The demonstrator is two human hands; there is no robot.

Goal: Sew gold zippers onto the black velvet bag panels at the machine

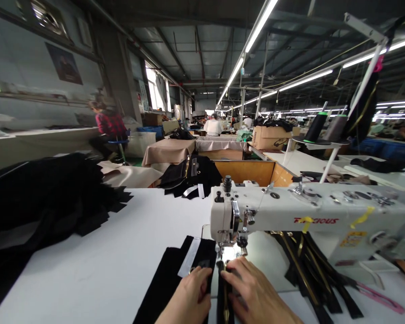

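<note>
Located at lower center of the frame, on the white table (87,270): 1 black panel (170,274) with a white strip (189,256). Just to the right of it, with a narrow light gap between: 1 zipper strip (225,308) with gold teeth, leading up to the lit needle area of the sewing machine (273,216).

With left hand (194,292): fingers bent and close together over the panel's right edge; impossible to tell whether pinching or only pressing. With right hand (253,288): fingers slightly spread, touching the zipper strip just below the needle area; underside of the grip hidden.

Stage: judged mid-operation at this zipper strip. Impossible to confirm any seam beneath the hands. Probably further along: black pieces with a gold zipper (205,173), behind the machine head at center. Apparently left to work: several loose zipper strips (300,265) under the machine arm at lower right, near pink-handled snips (380,297). Unclear in status: large pile of black pieces (54,193) at left of the frame.
</note>
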